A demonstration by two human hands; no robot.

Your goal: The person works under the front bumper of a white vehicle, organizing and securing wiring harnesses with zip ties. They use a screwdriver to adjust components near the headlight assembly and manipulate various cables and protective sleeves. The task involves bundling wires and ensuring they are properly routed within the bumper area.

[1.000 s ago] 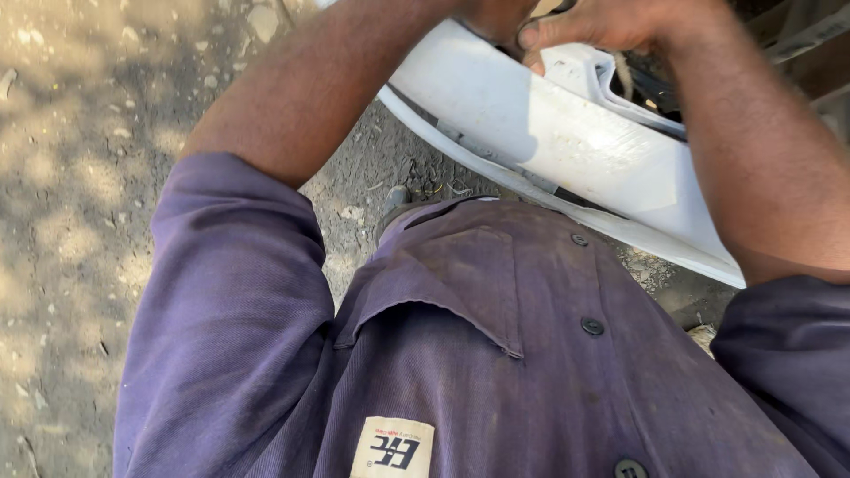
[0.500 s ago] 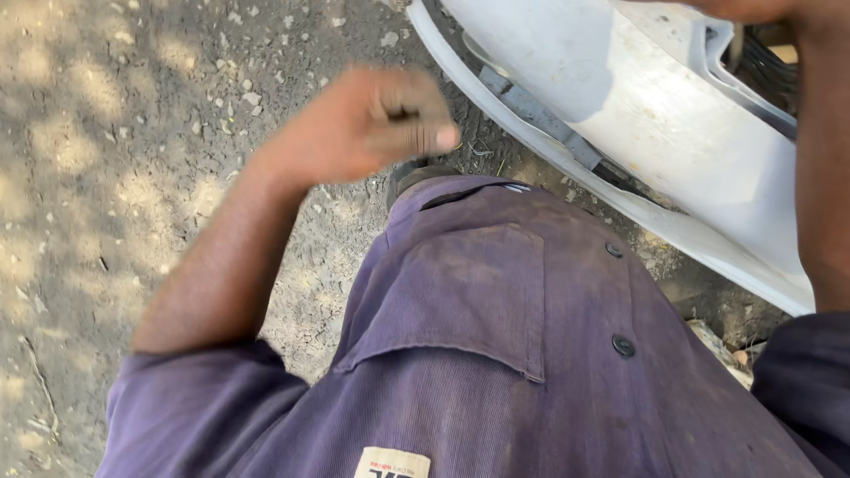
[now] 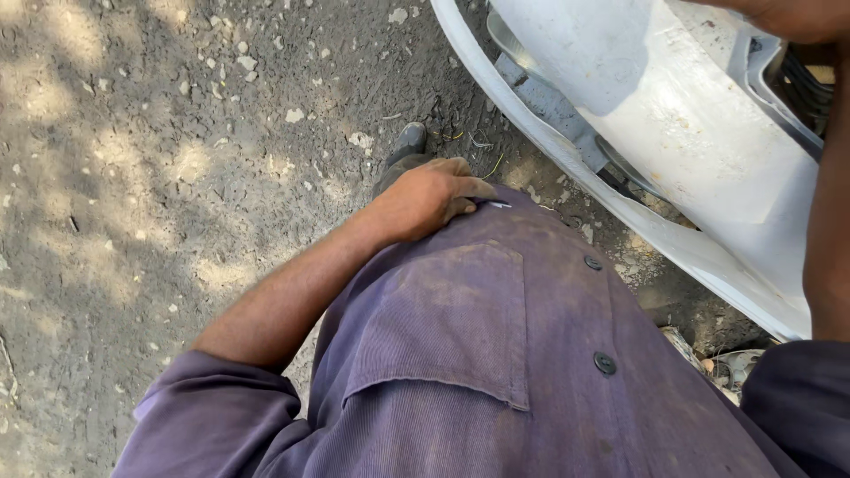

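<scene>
My left hand (image 3: 427,196) rests at the lower edge of my purple shirt (image 3: 496,354), fingers curled, with a thin pale sliver of a small piece (image 3: 497,204) showing at the fingertips. My right hand (image 3: 797,16) is cut off by the frame's top right corner, over the white vehicle body panel (image 3: 673,115). Its fingers are out of sight. My right forearm runs down the right edge of the view.
The panel's curved lower rim (image 3: 549,150) arcs close to my body, with grey and dark parts inside. My dark shoe (image 3: 409,142) stands on gritty ground (image 3: 159,159) strewn with pebbles. Thin wire bits (image 3: 478,142) lie near the shoe.
My left hand came off the white panel, swung down to the left, and now sits at my shirt's edge. The view has tilted further down toward the ground.
</scene>
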